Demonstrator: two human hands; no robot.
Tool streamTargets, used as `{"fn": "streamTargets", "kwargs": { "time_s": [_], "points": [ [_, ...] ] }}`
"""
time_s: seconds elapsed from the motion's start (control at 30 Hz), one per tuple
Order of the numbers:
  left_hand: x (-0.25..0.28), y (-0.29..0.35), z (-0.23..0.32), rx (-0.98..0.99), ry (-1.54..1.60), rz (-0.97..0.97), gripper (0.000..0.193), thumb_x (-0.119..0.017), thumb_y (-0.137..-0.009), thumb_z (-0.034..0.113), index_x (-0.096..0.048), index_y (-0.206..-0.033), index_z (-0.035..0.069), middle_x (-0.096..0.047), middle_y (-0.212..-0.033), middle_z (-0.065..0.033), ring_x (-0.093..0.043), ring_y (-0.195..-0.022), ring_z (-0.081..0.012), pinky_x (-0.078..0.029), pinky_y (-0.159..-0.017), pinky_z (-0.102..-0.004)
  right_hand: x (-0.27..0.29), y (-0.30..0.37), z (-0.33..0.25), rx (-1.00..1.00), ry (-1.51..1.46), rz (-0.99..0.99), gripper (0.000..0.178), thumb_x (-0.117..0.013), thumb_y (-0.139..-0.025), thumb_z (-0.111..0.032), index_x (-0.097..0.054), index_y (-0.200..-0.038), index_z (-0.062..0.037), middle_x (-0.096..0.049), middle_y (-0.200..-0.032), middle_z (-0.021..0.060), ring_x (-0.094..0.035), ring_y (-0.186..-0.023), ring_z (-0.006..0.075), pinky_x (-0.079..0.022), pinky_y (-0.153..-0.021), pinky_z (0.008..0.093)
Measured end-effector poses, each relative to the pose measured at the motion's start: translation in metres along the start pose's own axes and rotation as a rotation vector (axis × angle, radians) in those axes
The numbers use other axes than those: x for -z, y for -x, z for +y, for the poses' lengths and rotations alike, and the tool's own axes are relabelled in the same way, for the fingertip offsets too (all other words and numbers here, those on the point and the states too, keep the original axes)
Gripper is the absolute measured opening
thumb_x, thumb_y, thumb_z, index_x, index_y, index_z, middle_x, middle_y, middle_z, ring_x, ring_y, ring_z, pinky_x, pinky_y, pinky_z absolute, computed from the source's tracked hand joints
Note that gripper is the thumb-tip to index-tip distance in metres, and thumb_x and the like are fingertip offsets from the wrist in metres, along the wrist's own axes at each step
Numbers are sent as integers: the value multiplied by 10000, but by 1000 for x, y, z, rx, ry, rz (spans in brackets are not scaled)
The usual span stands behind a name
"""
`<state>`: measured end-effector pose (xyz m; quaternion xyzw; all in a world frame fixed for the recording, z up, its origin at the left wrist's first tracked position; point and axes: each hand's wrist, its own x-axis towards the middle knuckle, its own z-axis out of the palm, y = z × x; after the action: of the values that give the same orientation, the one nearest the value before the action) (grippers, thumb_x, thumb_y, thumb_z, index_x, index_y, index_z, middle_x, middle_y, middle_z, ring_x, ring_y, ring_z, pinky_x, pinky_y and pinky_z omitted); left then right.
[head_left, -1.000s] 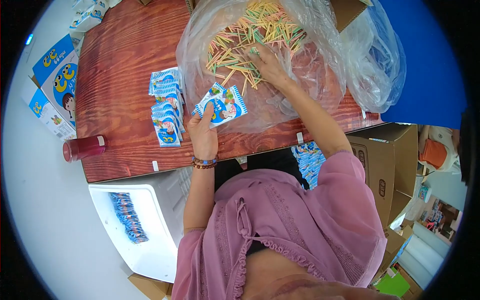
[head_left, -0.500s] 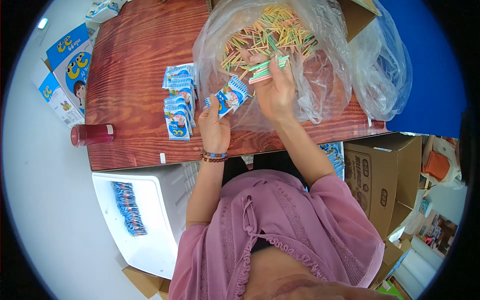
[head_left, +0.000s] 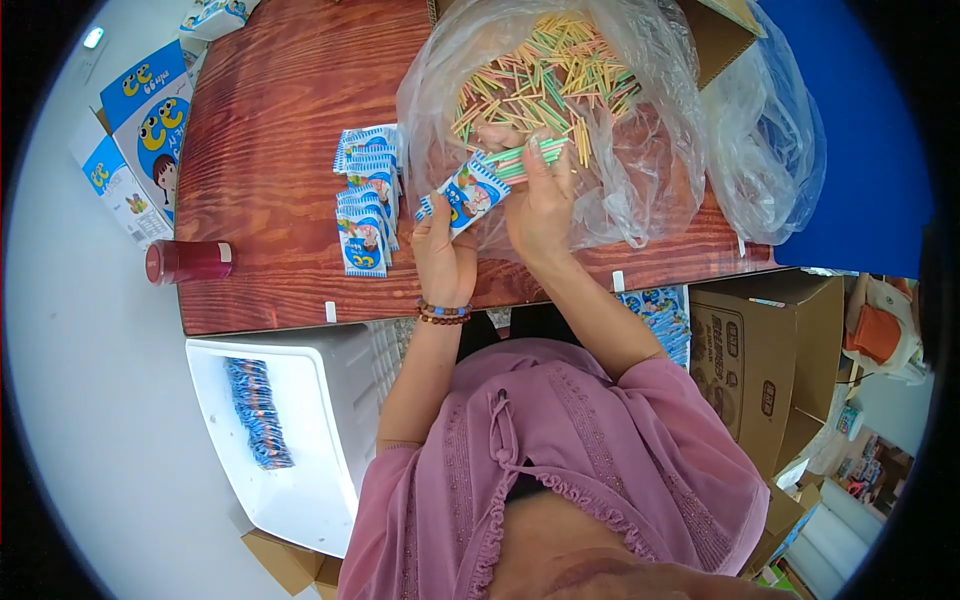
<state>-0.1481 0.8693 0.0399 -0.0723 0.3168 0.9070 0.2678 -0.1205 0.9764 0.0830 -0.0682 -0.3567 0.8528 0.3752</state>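
Left hand (head_left: 445,255) gripping 1 flat blue-and-white plastic packet (head_left: 472,196), right hand (head_left: 540,212) with grip closed on slim green-and-pink sticks (head_left: 555,150) beside the packet's upper end, red-brown wooden counter (head_left: 285,150).

Right grip (head_left: 541,208) holds sticks (head_left: 514,162) (pastel) beside packet (head_left: 470,193).

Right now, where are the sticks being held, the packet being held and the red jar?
Held sticks (head_left: 512,161): head view, on the bundle's left part.
Held packet (head_left: 474,194): head view, on its printed front.
Red jar (head_left: 196,262): head view, on its side.
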Motion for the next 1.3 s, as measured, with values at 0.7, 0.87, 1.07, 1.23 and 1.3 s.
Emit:
{"fn": "streamTargets", "kwargs": {
  "time_s": [0.7, 0.87, 1.07, 1.23, 1.3],
  "points": [
    [21, -9, -8, 55, 97, -87, 262, -556, -954, 271, -620, -1034, 30, -655, -1090, -62, -610, -1015, -178, -470, -896, -354, 93, -140, -9, 170, 1596, -534, 221, -573, -851, -168, -655, -1022, -54, -627, -1011, 106, -595, -992, 277, -484, -842, 380],
    [23, -9, -6, 41, 61, -42, 269, -553, -955, 277, -623, -1034, 30, -659, -1081, -60, -616, -1003, -178, -477, -884, -355, 85, -164, 12, 336, 2032, -849, 196, -559, -788, -137, -658, -944, -71, -619, -932, 112, -615, -954, 306, -502, -789, 416],
    [22, -12, -2, 65, 88, -31, 273, -553, -955, 283, -628, -1031, 31, -661, -1073, -62, -620, -984, -175, -480, -873, -353, 88, -174, 6, 324, 1985, -914, 208, -545, -783, -113, -600, -958, -15, -625, -942, 139, -625, -861, 333, -505, -710, 442],
    [29, -12, -3, 33, 116, -15, 238, -570, -949, 249, -634, -1019, 31, -666, -1058, -60, -625, -969, -178, -486, -853, -349, 44, -112, -33, -88, 1020, -466, 129, -597, -871, -87, -587, -989, -36, -645, -825, 25, -607, -701, 132, -474, -616, 269],
    [33, -15, -7, 37, 122, -38, 257, -548, -960, 249, -600, -1071, 23, -651, -1081, -63, -610, -977, -179, -489, -836, -335, 40, -89, -34, -63, 905, -422, 119, -597, -883, -81, -589, -993, -39, -645, -843, 14, -598, -722, 93, -466, -614, 243]
  ]
}}
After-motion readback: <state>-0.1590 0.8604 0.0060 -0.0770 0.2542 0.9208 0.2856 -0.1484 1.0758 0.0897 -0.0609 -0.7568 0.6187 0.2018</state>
